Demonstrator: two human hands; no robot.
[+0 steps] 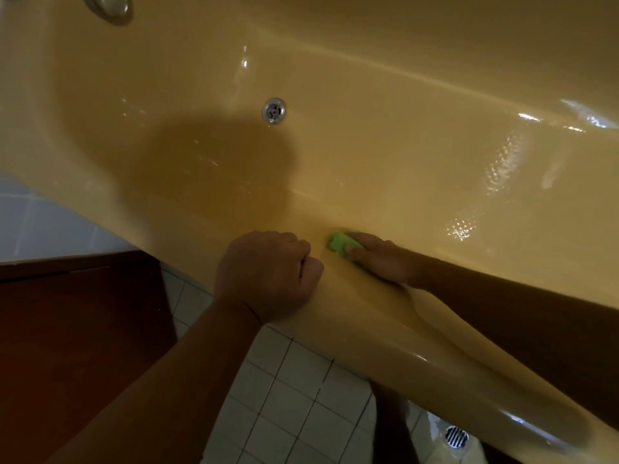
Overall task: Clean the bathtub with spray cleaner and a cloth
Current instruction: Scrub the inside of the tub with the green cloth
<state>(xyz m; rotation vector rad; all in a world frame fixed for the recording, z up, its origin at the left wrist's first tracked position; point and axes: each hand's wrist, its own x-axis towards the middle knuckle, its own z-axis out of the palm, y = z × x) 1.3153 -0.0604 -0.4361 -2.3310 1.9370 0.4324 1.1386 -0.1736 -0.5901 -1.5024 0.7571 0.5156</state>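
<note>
While my right hand [375, 259] presses the green cloth [343, 243] flat-fingered to the bathtub [402, 182] wall, left hand [268, 276] fisted empty on the rim [361, 333]: overlap strokes, even pressure.

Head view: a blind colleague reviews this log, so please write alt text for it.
A person's right hand presses a green cloth against the near inner wall of a yellow bathtub. The left hand, curled in a fist, rests on the tub's rim; the drain lies beyond.
</note>
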